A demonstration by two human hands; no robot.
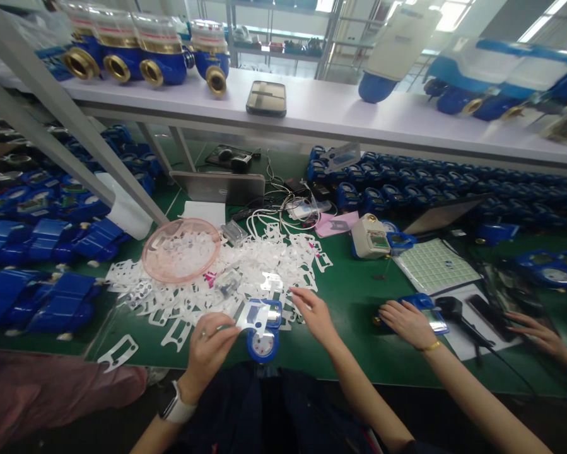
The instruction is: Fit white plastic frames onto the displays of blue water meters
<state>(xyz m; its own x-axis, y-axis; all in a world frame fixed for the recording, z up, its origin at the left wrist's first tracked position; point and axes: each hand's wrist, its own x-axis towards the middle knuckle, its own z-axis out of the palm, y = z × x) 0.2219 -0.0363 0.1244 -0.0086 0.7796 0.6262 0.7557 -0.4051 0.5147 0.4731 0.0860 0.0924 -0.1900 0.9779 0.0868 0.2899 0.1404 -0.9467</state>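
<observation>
My left hand (210,347), with a watch on its wrist, pinches the edge of a thin white plastic faceplate (246,318) with cut-outs. The plate is held over a blue water meter (263,345) that lies at the front of the green table, covering part of its upper end; its round dial shows below. Just right of the meter is my right hand (315,316), fingers stretched out and apart, with nothing visible in them. Behind both hands spreads a heap of similar white faceplates (283,252).
A pink round tray (181,251) with small clear pieces stands on the heap. To the right, a co-worker's hand (409,323) rests on another blue meter (425,309), near a black scanner (463,318). Blue meters (37,302) stack at left; a shelf (311,120) crosses above.
</observation>
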